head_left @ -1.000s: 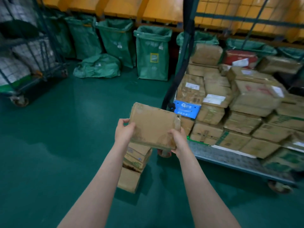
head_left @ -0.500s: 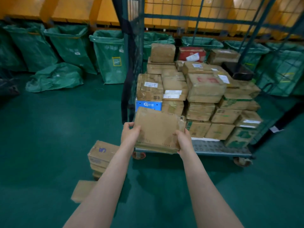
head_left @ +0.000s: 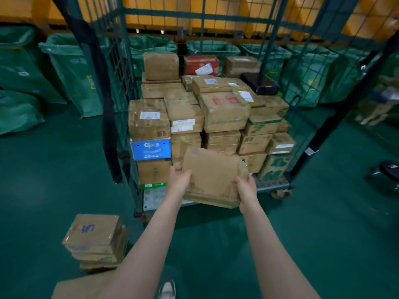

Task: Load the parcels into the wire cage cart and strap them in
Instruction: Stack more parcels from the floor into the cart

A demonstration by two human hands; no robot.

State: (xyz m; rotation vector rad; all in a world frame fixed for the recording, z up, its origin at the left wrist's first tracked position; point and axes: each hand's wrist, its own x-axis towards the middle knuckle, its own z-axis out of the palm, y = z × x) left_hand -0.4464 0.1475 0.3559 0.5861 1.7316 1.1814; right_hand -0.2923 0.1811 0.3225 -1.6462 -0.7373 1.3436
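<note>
**Flat parcel held at the open front of the cage cart**

Both hands are closed on one flat brown parcel. The left hand and the right hand each grip a near corner. The parcel is held roughly level just before the open front edge of the wire cage cart, not yet set down. The two-handed hold is judged to keep a thin, pliable pack flat for placing.

The parcel is creased, tape-wrapped cardboard, crumpled at its far right corner. The stacked parcels inside rise toward the back wall. A dark strap hangs loose at the left front post. A floor stack waits at the left.
</note>
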